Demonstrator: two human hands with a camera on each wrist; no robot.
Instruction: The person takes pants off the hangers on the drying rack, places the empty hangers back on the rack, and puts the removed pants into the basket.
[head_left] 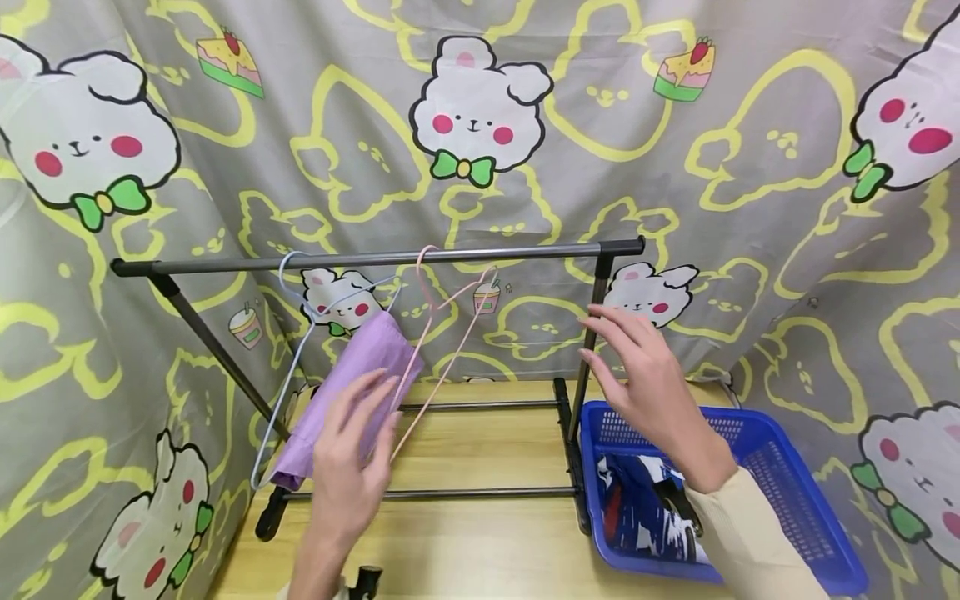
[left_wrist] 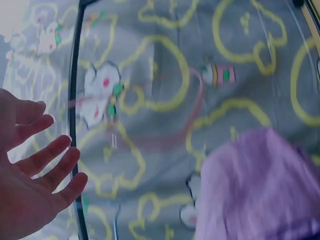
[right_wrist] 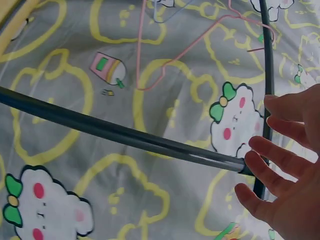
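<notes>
A clothes rack [head_left: 517, 252] with dark metal bars stands on the wooden table. From its top rail hang a light blue hanger [head_left: 282, 277] and, to its right, a pink hanger [head_left: 421, 268] with no garment on it. Purple cloth [head_left: 348, 375] hangs folded over the blue hanger. My left hand [head_left: 348, 467], fingers spread and slightly bent, is in front of the purple cloth and pink hanger in the head view; it holds nothing. My right hand [head_left: 648, 383] is raised near the rack's right post, its fingers apart and nothing in them.
A blue plastic basket [head_left: 802, 475] stands right of the rack, holding a dark blue, white and red patterned cloth [head_left: 645, 508]. Grey curtain [head_left: 600, 192] with bear prints surrounds the wooden table [head_left: 480, 533]. A small black object [head_left: 367, 582] shows by my left wrist.
</notes>
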